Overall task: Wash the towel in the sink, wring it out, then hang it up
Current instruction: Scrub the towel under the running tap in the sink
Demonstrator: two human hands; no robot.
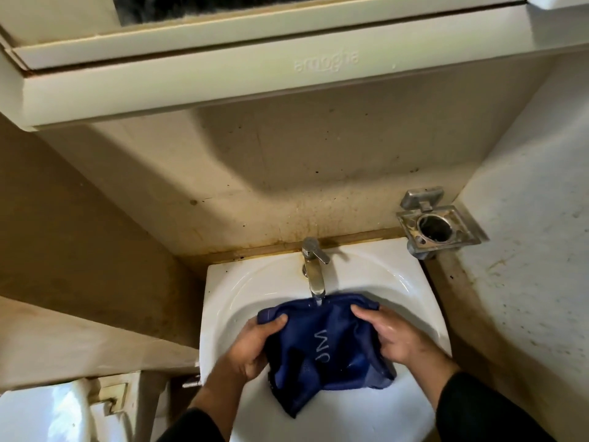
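Note:
A dark blue towel (pixel 322 349) with pale stitched letters hangs over the bowl of the white sink (pixel 255 282). My left hand (pixel 251 346) grips its left edge and my right hand (pixel 395 336) grips its right edge, holding it spread between them. The chrome tap (pixel 314 269) stands at the back of the sink, and a thin stream of water falls from its spout onto the towel's top edge. The towel's lower corner droops toward the near side of the bowl.
A stained beige wall rises behind the sink, with a cabinet (pixel 223 65) overhanging above. A metal holder with a round hole (pixel 435 228) is fixed on the wall at the right. A white fixture (pixel 47 409) sits low at the left.

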